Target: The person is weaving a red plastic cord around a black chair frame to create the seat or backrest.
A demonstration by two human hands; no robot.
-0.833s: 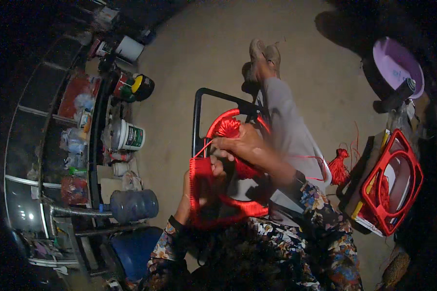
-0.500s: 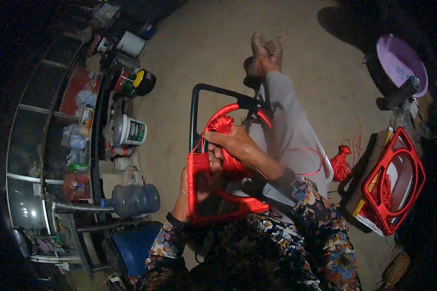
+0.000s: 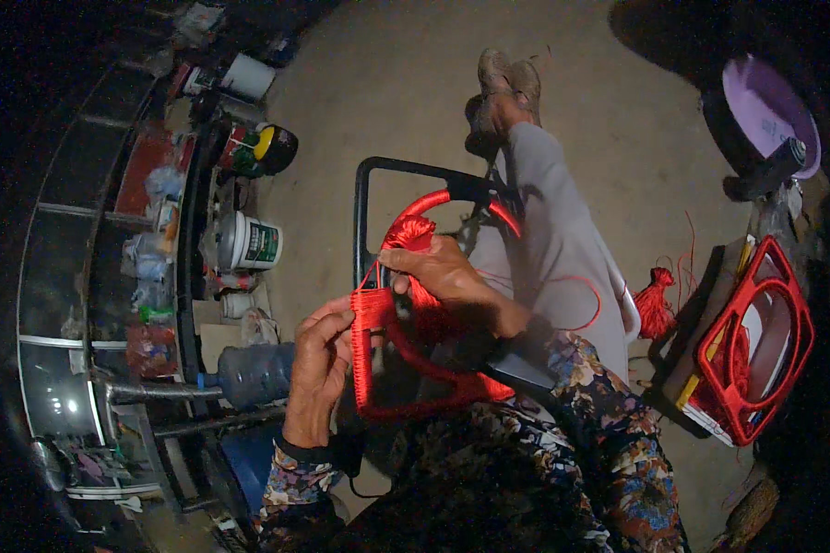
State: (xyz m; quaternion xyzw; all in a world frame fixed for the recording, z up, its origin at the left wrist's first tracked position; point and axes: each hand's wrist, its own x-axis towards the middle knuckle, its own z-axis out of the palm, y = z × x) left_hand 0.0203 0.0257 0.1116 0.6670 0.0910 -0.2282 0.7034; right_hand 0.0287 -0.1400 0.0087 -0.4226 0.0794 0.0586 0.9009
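A black frame (image 3: pixel 363 203) with an inner ring rests across my lap, its near and left parts wound in shiny red cord. My right hand (image 3: pixel 461 281) is closed round a bundle of red cord (image 3: pixel 409 232) over the frame's middle, and a strand runs from it to the left bar. At that bar my left hand (image 3: pixel 318 364) bends its fingers on the red winding (image 3: pixel 361 355), thumb and fingertips against its upper part. The palm hides some of its fingers. A loose strand trails over my grey trouser leg (image 3: pixel 563 221) to the right.
On the right, a finished-looking red frame (image 3: pixel 710 355) leans on a box, beside a red cord bundle (image 3: pixel 655 304). A purple basin (image 3: pixel 765 115) stands farther off. Along the left are shelves, a white bucket (image 3: pixel 258 242) and a large water bottle (image 3: pixel 249 373).
My left hand has come out from beneath the frame to its left outer edge. My right hand keeps the cord bundle and has shifted slightly left with the frame.
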